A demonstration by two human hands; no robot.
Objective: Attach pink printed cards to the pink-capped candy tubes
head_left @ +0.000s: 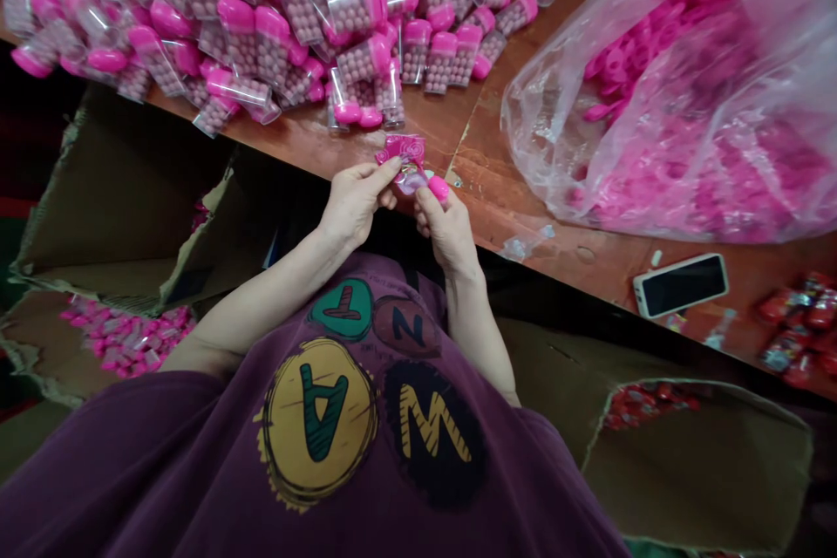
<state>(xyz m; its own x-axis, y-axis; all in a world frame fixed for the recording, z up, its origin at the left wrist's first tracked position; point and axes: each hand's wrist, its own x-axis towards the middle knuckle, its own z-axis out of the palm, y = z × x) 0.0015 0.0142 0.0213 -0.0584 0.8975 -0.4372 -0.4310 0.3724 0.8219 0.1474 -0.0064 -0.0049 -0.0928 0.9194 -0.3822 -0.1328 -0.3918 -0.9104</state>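
Note:
Near the table's front edge, my left hand (358, 199) pinches a small pink printed packet (406, 146) with a swirl pattern. My right hand (446, 222) is closed on a small pink-capped container (438, 187), held between thumb and forefinger. The container's clear part reaches toward the packet; the fingers hide how far the two overlap. Just beyond my hands lies a heap of clear bottles (358, 9) with pink caps, filled with small pinkish balls.
At right on the wooden table (480, 126) lies a clear plastic bag (542, 118) of pink plastic pieces. A phone (681, 285) and red wrapped items (794, 323) are nearby. Cardboard boxes (105, 183) stand below the edge; one holds pink pieces (131, 336).

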